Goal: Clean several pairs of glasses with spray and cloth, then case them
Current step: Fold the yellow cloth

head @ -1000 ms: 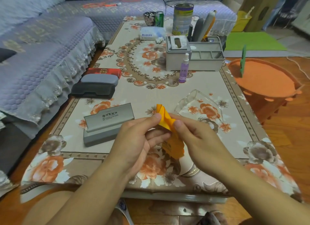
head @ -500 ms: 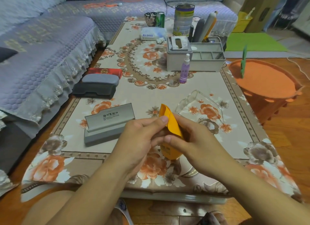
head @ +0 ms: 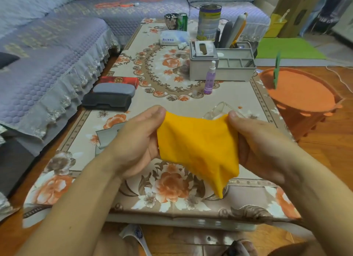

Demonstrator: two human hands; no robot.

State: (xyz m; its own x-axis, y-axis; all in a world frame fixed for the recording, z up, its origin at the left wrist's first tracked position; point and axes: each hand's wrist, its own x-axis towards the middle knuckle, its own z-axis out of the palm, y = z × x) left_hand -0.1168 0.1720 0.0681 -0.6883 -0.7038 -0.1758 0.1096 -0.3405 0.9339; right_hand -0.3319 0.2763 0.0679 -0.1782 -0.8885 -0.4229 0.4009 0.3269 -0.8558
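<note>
An orange cleaning cloth (head: 198,147) is stretched open between my hands above the near part of the table. My left hand (head: 137,139) pinches its left top corner and my right hand (head: 254,141) pinches its right top corner. Clear-framed glasses (head: 219,109) lie on the table just behind the cloth, mostly hidden by it. A purple spray bottle (head: 209,80) stands upright at mid-table. A grey glasses case (head: 107,136) peeks out behind my left hand. Two more cases, a black one (head: 107,103) and a grey one (head: 114,89), lie by the left edge.
A red box (head: 119,80) lies behind the cases. A grey organiser with a tissue box (head: 221,63), a tin (head: 209,21), a can and a cup stand at the far end. An orange stool (head: 299,95) is at the right, a sofa (head: 47,55) at the left.
The cloth was bunched and folded between my fingers; now my hands have pulled apart sideways and spread it flat and wide.
</note>
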